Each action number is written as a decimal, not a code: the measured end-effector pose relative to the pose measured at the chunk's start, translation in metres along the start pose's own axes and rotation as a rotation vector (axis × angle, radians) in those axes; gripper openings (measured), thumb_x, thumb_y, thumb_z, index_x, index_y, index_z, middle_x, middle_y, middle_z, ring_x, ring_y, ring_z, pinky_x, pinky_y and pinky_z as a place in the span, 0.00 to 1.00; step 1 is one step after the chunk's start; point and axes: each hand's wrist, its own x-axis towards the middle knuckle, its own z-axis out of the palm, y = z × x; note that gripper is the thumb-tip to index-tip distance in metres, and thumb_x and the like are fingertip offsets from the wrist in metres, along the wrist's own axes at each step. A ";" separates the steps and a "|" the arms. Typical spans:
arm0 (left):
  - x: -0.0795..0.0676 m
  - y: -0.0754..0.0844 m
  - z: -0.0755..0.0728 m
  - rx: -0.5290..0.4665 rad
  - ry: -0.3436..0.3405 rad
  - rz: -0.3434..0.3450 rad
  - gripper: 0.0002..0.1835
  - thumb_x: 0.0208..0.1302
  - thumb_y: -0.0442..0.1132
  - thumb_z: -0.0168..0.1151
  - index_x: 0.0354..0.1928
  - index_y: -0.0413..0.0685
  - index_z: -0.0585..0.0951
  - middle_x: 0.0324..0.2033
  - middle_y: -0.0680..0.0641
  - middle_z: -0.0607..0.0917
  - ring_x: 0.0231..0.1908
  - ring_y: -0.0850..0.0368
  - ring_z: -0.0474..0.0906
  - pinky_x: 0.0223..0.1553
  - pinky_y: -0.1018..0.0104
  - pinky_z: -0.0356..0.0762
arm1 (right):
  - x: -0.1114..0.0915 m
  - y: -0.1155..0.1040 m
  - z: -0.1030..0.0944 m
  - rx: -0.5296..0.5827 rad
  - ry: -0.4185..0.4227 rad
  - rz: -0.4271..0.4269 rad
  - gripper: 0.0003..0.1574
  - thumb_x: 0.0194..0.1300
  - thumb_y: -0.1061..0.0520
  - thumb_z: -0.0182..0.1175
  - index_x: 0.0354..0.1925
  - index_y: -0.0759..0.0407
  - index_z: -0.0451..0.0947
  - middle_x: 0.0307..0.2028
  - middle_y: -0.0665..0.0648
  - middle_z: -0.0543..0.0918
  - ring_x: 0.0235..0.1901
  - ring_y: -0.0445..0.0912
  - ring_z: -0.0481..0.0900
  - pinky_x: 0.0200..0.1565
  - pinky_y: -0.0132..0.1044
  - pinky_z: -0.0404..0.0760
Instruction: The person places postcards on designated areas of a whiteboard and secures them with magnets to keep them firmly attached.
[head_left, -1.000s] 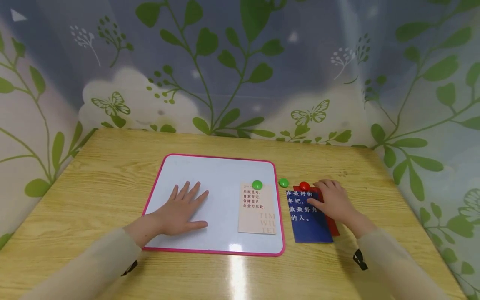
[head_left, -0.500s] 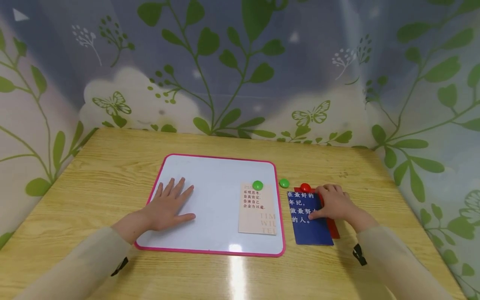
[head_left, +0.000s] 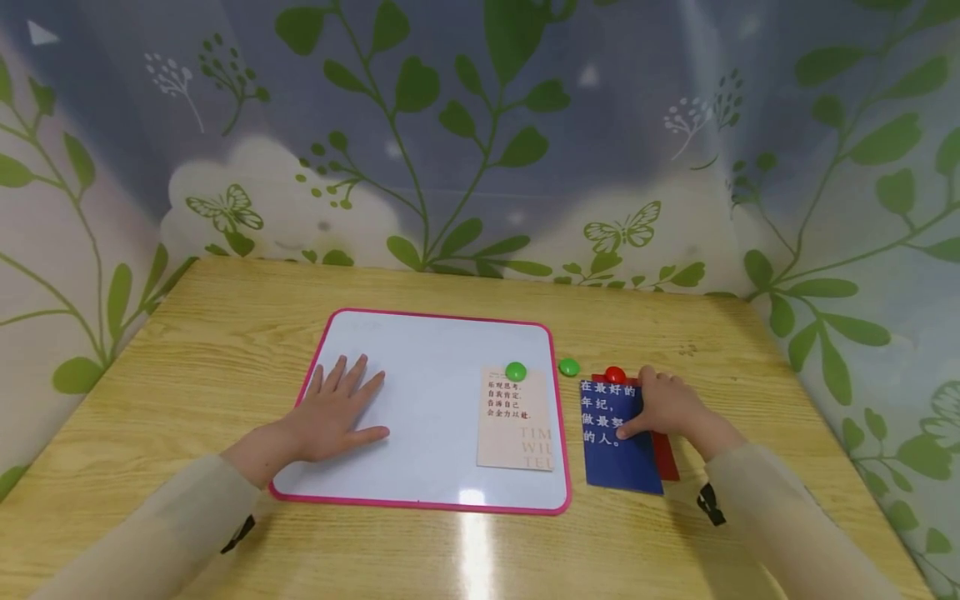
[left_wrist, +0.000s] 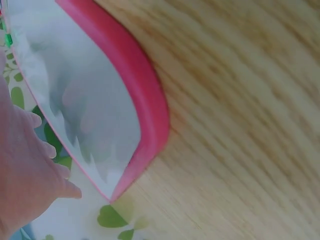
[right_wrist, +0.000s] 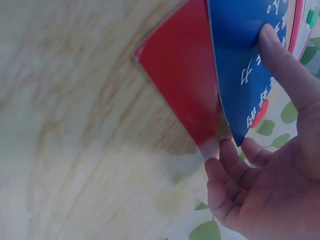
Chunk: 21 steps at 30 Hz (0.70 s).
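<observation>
My left hand (head_left: 330, 414) lies with spread fingers on the left part of a pink-rimmed whiteboard (head_left: 435, 417). Toward the board's right side is a beige card (head_left: 510, 442) with printed writing, a green round magnet (head_left: 515, 372) at its top. My right hand (head_left: 666, 406) pinches a blue card (head_left: 618, 462) with white writing, thumb (right_wrist: 280, 55) on its face and fingers at its edge. Partly under the blue card lies a red card (right_wrist: 177, 65). In the right wrist view, the blue card's corner stands a little off the red one.
A second green magnet (head_left: 569, 367) sits on the wooden table (head_left: 472, 287) just right of the board. A red magnet (head_left: 615, 375) is at the top edge of the cards. Leaf-patterned cloth (head_left: 480, 192) surrounds the table at the back and sides.
My left hand has slid left across the whiteboard. My right hand's fingers have closed on the blue card's edge, and the card has shifted and turned slightly.
</observation>
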 end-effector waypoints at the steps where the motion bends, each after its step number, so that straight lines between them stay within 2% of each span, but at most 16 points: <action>1: 0.000 -0.001 0.000 -0.003 0.001 -0.003 0.44 0.61 0.61 0.54 0.71 0.41 0.56 0.71 0.31 0.49 0.69 0.26 0.38 0.63 0.28 0.35 | 0.000 0.000 0.000 0.026 -0.011 0.000 0.62 0.38 0.37 0.75 0.55 0.76 0.58 0.48 0.76 0.73 0.45 0.65 0.71 0.52 0.59 0.72; 5: 0.001 -0.004 0.000 -0.004 -0.001 -0.021 0.44 0.61 0.62 0.54 0.71 0.41 0.56 0.71 0.31 0.48 0.69 0.27 0.37 0.63 0.28 0.34 | -0.003 -0.002 0.002 0.121 -0.032 0.007 0.63 0.40 0.41 0.75 0.56 0.78 0.54 0.48 0.77 0.70 0.45 0.64 0.73 0.52 0.58 0.73; 9: 0.001 -0.010 0.002 0.002 -0.007 -0.043 0.44 0.61 0.63 0.53 0.71 0.42 0.55 0.71 0.32 0.48 0.69 0.27 0.37 0.63 0.28 0.33 | -0.006 -0.002 0.004 0.192 -0.007 0.014 0.61 0.42 0.44 0.75 0.56 0.77 0.52 0.49 0.77 0.66 0.43 0.63 0.73 0.48 0.56 0.77; 13: -0.001 -0.013 0.002 -0.004 -0.012 -0.057 0.45 0.62 0.63 0.52 0.71 0.41 0.55 0.71 0.32 0.47 0.70 0.27 0.36 0.63 0.28 0.32 | -0.007 0.002 0.005 0.336 0.004 0.029 0.55 0.48 0.54 0.73 0.59 0.76 0.48 0.51 0.78 0.61 0.33 0.56 0.75 0.31 0.45 0.82; 16: -0.002 -0.014 0.002 0.001 -0.007 -0.060 0.45 0.62 0.63 0.52 0.71 0.41 0.55 0.71 0.31 0.48 0.69 0.27 0.37 0.64 0.29 0.32 | -0.008 0.006 0.002 0.417 0.007 0.029 0.51 0.52 0.62 0.68 0.61 0.76 0.46 0.47 0.77 0.63 0.23 0.50 0.75 0.21 0.39 0.79; 21: -0.004 -0.015 0.000 0.010 0.002 -0.063 0.44 0.62 0.63 0.51 0.71 0.40 0.55 0.71 0.31 0.48 0.69 0.27 0.38 0.63 0.29 0.34 | -0.009 0.018 -0.004 0.542 0.000 -0.005 0.41 0.56 0.69 0.61 0.63 0.74 0.53 0.39 0.70 0.69 0.21 0.45 0.75 0.24 0.38 0.81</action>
